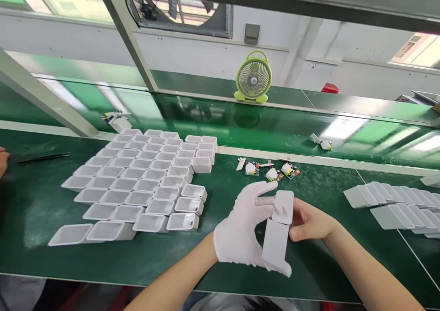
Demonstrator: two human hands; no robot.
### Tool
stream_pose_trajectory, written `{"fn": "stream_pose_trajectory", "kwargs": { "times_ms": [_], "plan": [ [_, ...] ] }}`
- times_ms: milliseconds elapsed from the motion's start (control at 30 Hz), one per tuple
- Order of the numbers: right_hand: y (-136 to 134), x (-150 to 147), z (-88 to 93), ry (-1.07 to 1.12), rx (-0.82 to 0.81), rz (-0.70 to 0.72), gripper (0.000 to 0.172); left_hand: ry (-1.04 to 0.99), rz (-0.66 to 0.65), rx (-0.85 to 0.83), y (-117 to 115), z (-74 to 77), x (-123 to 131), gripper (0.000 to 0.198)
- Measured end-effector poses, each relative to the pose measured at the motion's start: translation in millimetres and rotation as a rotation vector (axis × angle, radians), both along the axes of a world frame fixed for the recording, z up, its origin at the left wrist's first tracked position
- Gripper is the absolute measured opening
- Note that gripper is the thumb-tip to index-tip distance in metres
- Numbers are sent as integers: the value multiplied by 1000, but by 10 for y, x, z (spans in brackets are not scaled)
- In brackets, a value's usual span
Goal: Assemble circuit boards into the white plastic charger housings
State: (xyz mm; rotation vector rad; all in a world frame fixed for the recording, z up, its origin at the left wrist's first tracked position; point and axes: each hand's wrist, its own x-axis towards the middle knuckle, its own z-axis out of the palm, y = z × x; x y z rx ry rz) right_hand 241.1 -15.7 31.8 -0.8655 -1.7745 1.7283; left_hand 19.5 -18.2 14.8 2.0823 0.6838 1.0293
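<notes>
My left hand [244, 231], in a white glove, holds a white rectangular casing [276, 241] between its thumb and fingers. Bare and to the right, my right hand [309, 221] grips a white plug piece [283, 206] with two metal prongs, which sits against the casing's upper end. Beyond my hands, several small circuit boards [252, 168] with white parts and wires lie on the green bench. Rows of open white casings [147, 173] stand at the left, their openings facing up.
More white casings [395, 216] lie in rows at the right. A green fan [254, 79] stands behind the glossy green belt [213, 123]. Assemblies lie on the belt [322, 142] and near the post. At the far left, another person's hand [2, 162] shows near black tweezers [44, 158].
</notes>
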Motion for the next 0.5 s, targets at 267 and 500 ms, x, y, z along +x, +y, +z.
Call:
{"fn": "stream_pose_trajectory", "kwargs": {
  "times_ms": [267,500],
  "plan": [
    [1196,52,62,-881,457,-599,35,848,988,61,221,128,-296,47],
    [1740,297,-17,-1222,383,-698,32,1168,853,22,275,67,-484,21]
  ]
}}
